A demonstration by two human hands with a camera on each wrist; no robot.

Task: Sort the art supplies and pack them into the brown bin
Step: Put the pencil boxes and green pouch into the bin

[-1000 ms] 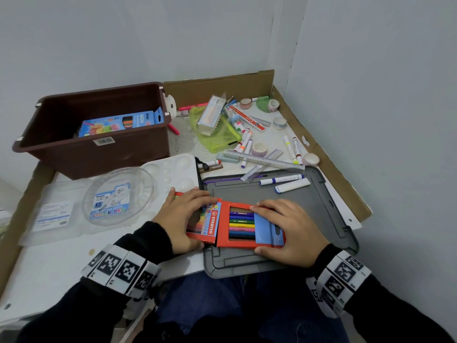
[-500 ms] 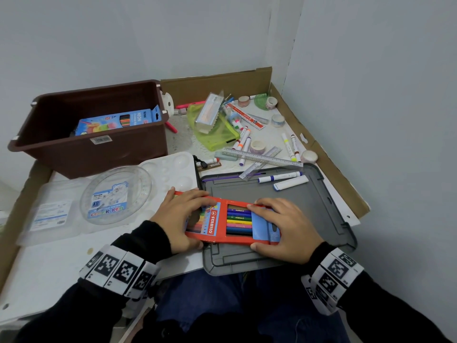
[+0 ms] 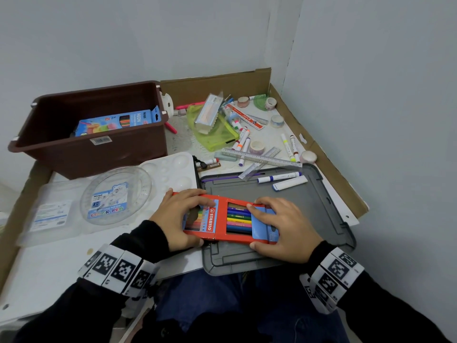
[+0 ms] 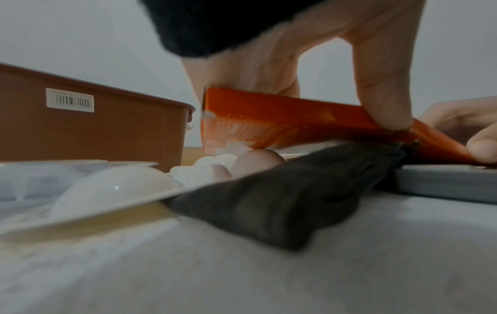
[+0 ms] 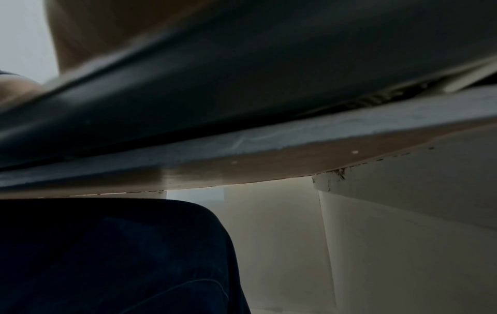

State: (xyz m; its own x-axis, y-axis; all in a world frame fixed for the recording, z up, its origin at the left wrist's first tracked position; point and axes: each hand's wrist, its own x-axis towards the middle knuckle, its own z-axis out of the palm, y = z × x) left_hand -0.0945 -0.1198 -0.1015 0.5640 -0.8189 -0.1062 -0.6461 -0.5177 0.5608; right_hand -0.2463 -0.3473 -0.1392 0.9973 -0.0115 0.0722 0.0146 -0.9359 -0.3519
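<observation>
A red Stabilo pen box (image 3: 212,219) lies on the near left corner of a grey lid (image 3: 311,206). Its inner tray is partly slid out to the right and shows several coloured pens (image 3: 238,220). My left hand (image 3: 178,219) grips the red sleeve, fingers over the top and thumb on the near edge. My right hand (image 3: 279,226) holds the tray's blue end in the same way. In the left wrist view the red box (image 4: 282,119) is tilted up off the table under my left hand (image 4: 296,70). The brown bin (image 3: 99,157) stands at the back left and holds a blue pencil box (image 3: 118,122).
A white palette (image 3: 170,169) and a clear round pen tub (image 3: 116,194) lie left of the box. Loose markers (image 3: 278,177), a steel ruler (image 3: 262,159), tape rolls (image 3: 256,146) and a green pouch (image 3: 212,134) are scattered behind the lid. Cardboard walls edge the table at the back and right.
My right hand has pushed the tray a little to the left into the red sleeve, so the box is shorter. Both hands keep their hold.
</observation>
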